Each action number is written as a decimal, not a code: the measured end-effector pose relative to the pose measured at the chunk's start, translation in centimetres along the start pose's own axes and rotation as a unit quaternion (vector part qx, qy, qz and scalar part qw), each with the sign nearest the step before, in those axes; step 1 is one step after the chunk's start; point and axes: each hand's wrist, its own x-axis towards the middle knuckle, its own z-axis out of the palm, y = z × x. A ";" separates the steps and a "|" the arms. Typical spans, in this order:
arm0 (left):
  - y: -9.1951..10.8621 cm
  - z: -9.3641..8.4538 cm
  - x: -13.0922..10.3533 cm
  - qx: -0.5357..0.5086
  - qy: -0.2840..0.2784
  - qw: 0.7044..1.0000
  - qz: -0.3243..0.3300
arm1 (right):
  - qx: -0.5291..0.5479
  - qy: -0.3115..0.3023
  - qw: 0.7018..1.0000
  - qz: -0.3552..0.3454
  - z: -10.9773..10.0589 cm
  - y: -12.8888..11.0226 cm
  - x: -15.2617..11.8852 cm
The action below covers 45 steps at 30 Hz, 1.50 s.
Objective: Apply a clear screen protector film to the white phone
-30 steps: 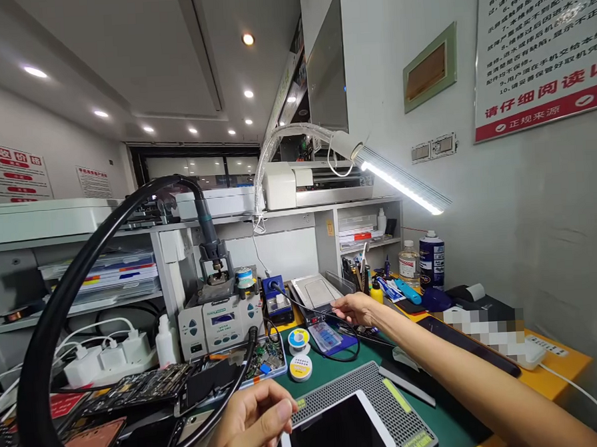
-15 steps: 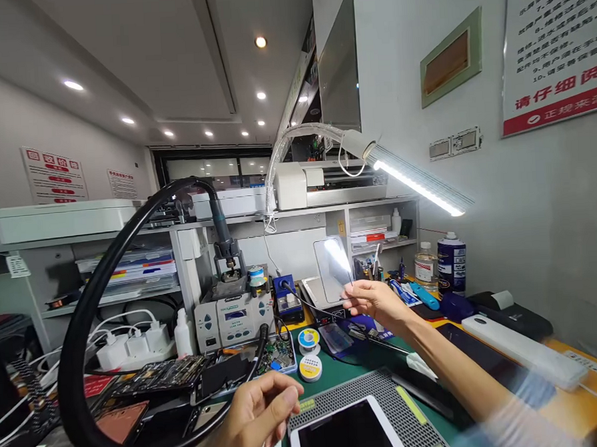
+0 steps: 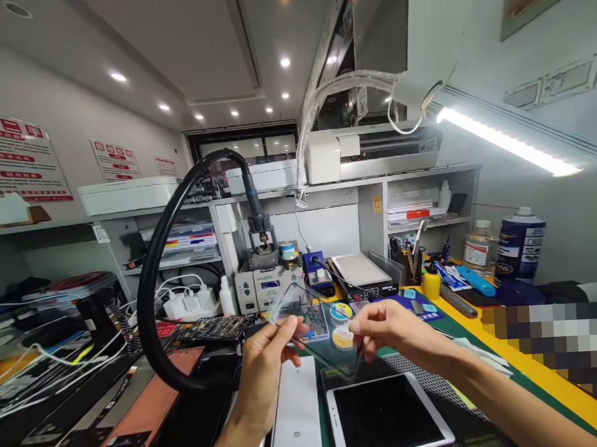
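A clear, dark-edged glass panel is held tilted in the air between both hands. My left hand pinches its left edge between thumb and fingers. At the opposite edge, my right hand grips it with closed fingertips. Below the hands a white-framed tablet lies face up on a perforated grey mat. To its left is a white tablet back or case with a small logo. Two round tins, one of them yellow-labelled, stand behind the panel.
A thick black hose arches at the left, beside a rework station. Circuit boards lie left of the hands. A lit lamp hangs at upper right, above bottles, a spray can and a yellow bottle.
My left hand now grips the panel, which my right hand has brought down and towards the middle from higher up. The camera view has shifted, showing more of the left side.
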 end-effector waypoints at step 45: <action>-0.3 1.5 -0.8 0.028 -0.073 0.996 -0.041 | -0.050 -0.067 0.997 -0.001 1.5 1.1 -0.8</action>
